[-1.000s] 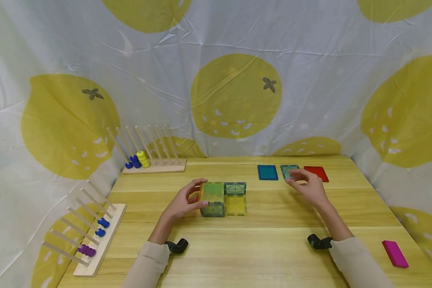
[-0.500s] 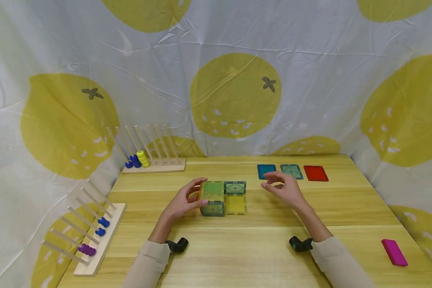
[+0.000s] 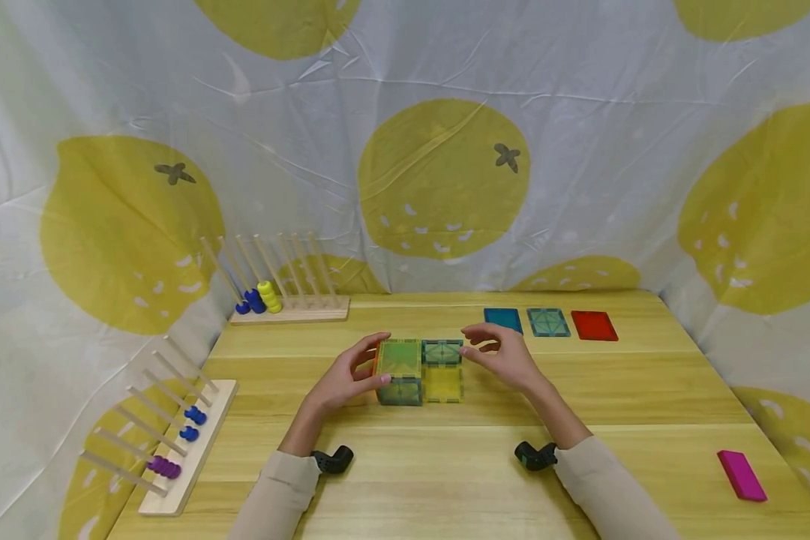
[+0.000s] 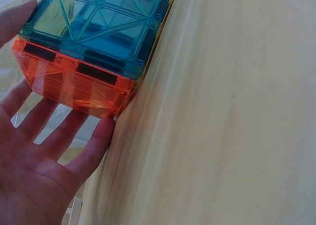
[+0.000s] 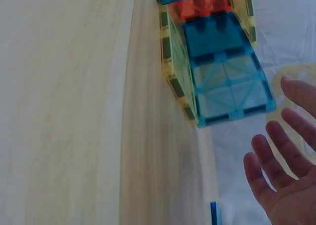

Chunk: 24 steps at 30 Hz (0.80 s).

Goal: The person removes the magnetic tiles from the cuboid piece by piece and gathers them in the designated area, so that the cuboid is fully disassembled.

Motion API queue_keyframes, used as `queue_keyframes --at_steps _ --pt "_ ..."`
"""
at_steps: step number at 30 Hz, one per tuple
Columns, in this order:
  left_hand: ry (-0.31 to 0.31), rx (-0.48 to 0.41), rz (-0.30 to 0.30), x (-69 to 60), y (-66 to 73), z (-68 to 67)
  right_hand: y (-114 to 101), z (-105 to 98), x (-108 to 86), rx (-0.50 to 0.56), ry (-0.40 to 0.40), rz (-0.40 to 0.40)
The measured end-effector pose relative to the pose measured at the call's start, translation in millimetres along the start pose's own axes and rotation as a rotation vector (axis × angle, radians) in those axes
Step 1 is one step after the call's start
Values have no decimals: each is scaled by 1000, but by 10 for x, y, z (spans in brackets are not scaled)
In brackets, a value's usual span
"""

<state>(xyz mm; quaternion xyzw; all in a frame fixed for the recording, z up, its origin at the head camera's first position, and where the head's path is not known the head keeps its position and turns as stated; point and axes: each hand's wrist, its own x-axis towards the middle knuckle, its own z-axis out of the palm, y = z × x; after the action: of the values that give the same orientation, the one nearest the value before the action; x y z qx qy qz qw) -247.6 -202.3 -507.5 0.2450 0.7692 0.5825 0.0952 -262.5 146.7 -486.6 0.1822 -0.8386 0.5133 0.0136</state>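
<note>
While L hand (image 3: 337, 381) grips tile cube (image 3: 400, 358), R hand (image 3: 506, 361), fingers spread, moved L, now nr upright tile (image 3: 442, 352)

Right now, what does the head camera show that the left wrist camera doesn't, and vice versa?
Only the head view: the right hand, the flat red tile and the pink block. Only the left wrist view: the broad face of the orange side, which the head view catches as a sliver. Both: the left hand gripping the tile box, and the wooden table.

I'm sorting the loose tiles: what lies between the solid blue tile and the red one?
A ribbed, translucent teal tile lies flat there, in the head view.
</note>
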Motion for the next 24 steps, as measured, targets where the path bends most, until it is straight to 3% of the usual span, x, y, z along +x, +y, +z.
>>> queue_keyframes --at_steps 9,24 --pt "-6 -11 1 -3 9 -3 -37 154 131 3 -54 -40" --pt "-2 -21 -1 -1 18 11 -68 325 201 -43 -59 -47"
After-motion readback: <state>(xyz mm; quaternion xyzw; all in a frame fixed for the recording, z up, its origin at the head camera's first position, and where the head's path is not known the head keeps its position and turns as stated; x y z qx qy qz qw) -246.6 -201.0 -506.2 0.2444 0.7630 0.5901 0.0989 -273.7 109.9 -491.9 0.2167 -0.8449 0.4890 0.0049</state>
